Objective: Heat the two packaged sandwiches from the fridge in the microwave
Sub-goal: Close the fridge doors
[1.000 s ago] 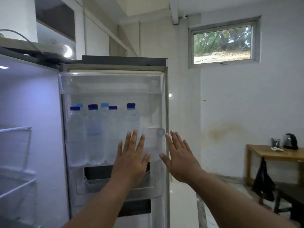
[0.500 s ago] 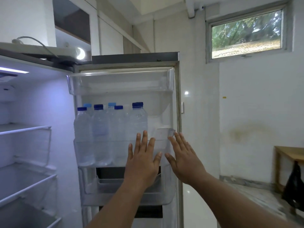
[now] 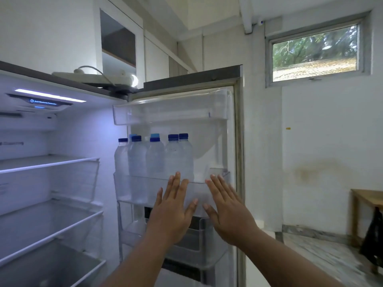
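Note:
The fridge stands open, its lit interior [image 3: 51, 183] on the left showing bare glass shelves. No packaged sandwich and no microwave is in view. The open fridge door [image 3: 237, 141] faces me at centre. My left hand [image 3: 172, 208] and my right hand [image 3: 226, 208] are both raised side by side with fingers straight, in front of the door's middle bin [image 3: 136, 191]. Whether the palms touch the door I cannot tell. Neither hand holds anything.
Several water bottles [image 3: 155, 156] with blue caps stand in the middle door bin. A clear bin [image 3: 172, 112] sits above, further bins below. A power strip [image 3: 93, 76] lies on the fridge top. A wooden table [image 3: 366, 197] and a dark bag [image 3: 373, 239] are at right.
The view has swung left, bringing more of the fridge interior into sight and pushing the table to the right edge. Both hands stay raised and flat before the door.

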